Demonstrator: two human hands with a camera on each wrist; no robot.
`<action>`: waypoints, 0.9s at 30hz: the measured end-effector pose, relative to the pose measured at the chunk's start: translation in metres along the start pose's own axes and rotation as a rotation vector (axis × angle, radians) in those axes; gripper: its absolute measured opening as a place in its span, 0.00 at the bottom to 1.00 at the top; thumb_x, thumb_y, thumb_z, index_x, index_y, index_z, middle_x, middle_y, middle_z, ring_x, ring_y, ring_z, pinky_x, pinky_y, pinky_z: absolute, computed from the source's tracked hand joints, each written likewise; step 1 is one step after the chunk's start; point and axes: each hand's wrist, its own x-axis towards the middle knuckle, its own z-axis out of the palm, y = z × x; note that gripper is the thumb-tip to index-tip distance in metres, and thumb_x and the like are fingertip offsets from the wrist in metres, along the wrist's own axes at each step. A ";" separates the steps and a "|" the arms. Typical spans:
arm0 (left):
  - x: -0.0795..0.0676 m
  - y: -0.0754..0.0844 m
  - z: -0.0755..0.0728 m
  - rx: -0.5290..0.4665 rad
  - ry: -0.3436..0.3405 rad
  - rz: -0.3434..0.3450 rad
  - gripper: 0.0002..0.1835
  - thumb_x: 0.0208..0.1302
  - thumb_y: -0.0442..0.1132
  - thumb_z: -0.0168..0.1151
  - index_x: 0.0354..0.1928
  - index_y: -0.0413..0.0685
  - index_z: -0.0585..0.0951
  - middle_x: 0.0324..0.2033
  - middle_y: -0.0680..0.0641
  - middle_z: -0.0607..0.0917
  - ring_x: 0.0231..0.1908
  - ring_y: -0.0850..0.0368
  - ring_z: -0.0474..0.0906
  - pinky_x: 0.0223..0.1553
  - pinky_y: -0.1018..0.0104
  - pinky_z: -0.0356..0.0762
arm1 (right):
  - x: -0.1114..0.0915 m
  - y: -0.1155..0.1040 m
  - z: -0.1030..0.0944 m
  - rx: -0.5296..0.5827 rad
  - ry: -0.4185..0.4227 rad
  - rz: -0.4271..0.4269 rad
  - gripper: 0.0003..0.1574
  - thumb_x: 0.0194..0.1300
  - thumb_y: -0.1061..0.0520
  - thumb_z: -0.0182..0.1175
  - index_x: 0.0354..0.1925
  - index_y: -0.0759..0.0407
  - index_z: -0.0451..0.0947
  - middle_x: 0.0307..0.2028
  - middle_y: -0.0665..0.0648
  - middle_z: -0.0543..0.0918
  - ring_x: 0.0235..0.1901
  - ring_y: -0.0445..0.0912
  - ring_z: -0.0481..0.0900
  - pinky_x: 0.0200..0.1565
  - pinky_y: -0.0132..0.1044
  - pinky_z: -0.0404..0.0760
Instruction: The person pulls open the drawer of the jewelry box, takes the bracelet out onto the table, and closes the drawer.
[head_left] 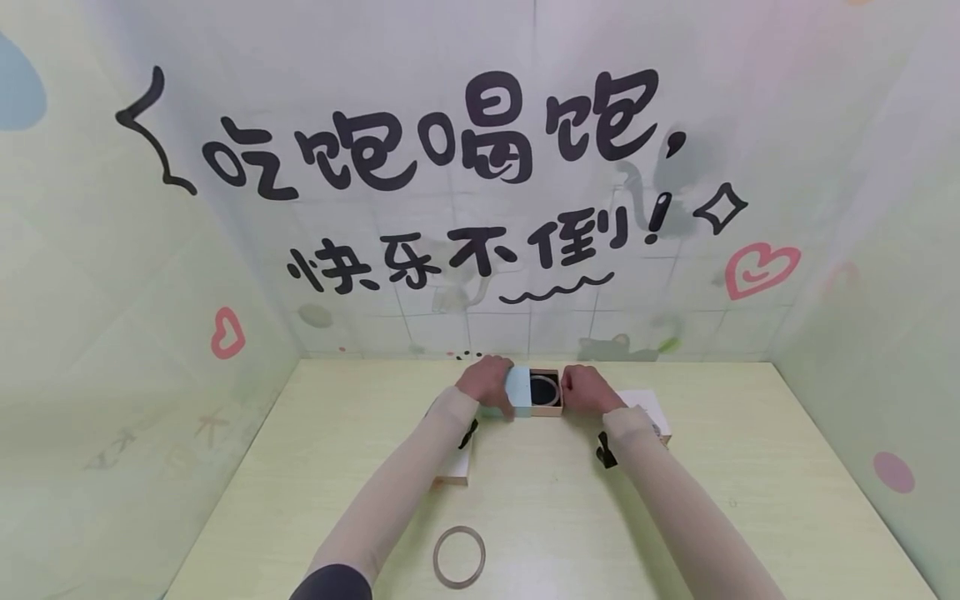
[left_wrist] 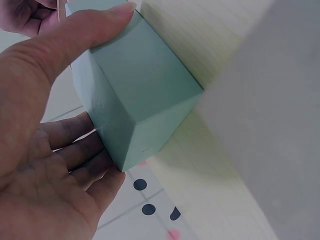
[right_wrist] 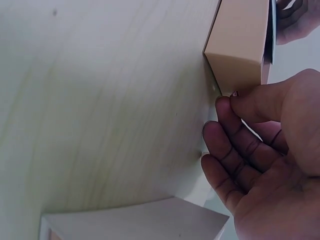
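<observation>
A light blue-green box sleeve (head_left: 519, 392) lies near the back of the table, with its pinkish-tan inner drawer (right_wrist: 239, 35) slid partly out to the right. In the drawer's black lining sits a pale bangle (head_left: 557, 392). My left hand (head_left: 486, 381) grips the sleeve, thumb (left_wrist: 112, 22) along one face and fingers on another. At the drawer's end, my right hand (head_left: 588, 389) has its thumb and index fingertip pinched together; the bit between them is hidden. The other right fingers curl loosely. A second pale bangle (head_left: 437, 557) lies flat toward the table's front.
One white box (head_left: 453, 472) sits under my left forearm, partly covered. Another white box (head_left: 647, 406) lies beside my right wrist. Behind the table (head_left: 555, 508) rises a printed curtain (head_left: 360, 333) with black lettering, and similar panels close off both sides.
</observation>
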 end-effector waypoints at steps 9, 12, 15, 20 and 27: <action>-0.001 0.001 0.000 -0.012 -0.006 -0.002 0.52 0.41 0.48 0.86 0.71 0.45 0.72 0.59 0.44 0.81 0.55 0.50 0.75 0.57 0.54 0.79 | -0.001 0.007 -0.003 -0.012 -0.020 0.040 0.06 0.63 0.69 0.53 0.31 0.60 0.74 0.27 0.55 0.76 0.27 0.47 0.72 0.31 0.35 0.69; -0.001 0.001 0.000 -0.008 -0.008 -0.005 0.52 0.42 0.48 0.86 0.71 0.45 0.72 0.60 0.44 0.81 0.55 0.50 0.75 0.57 0.54 0.79 | -0.002 0.010 -0.004 -0.019 -0.003 0.022 0.07 0.61 0.70 0.53 0.30 0.60 0.73 0.27 0.55 0.76 0.27 0.47 0.71 0.30 0.35 0.68; 0.000 0.002 0.000 -0.007 -0.009 -0.013 0.51 0.42 0.48 0.86 0.71 0.45 0.72 0.59 0.44 0.81 0.55 0.51 0.74 0.57 0.55 0.79 | -0.003 0.013 -0.005 -0.023 0.007 0.013 0.07 0.60 0.70 0.52 0.30 0.61 0.73 0.27 0.55 0.76 0.27 0.46 0.71 0.30 0.35 0.68; 0.000 0.003 -0.001 -0.016 -0.007 -0.016 0.51 0.42 0.48 0.86 0.71 0.45 0.72 0.59 0.44 0.81 0.54 0.51 0.74 0.57 0.54 0.79 | -0.002 0.016 -0.006 -0.022 0.001 0.020 0.07 0.61 0.70 0.52 0.30 0.60 0.72 0.27 0.55 0.75 0.27 0.46 0.71 0.30 0.35 0.68; -0.001 0.003 -0.001 -0.017 -0.002 -0.018 0.51 0.43 0.48 0.86 0.71 0.45 0.72 0.58 0.45 0.81 0.55 0.51 0.74 0.57 0.55 0.79 | -0.004 0.015 -0.008 -0.021 0.012 0.006 0.08 0.62 0.70 0.51 0.30 0.60 0.72 0.26 0.55 0.74 0.27 0.46 0.71 0.31 0.34 0.67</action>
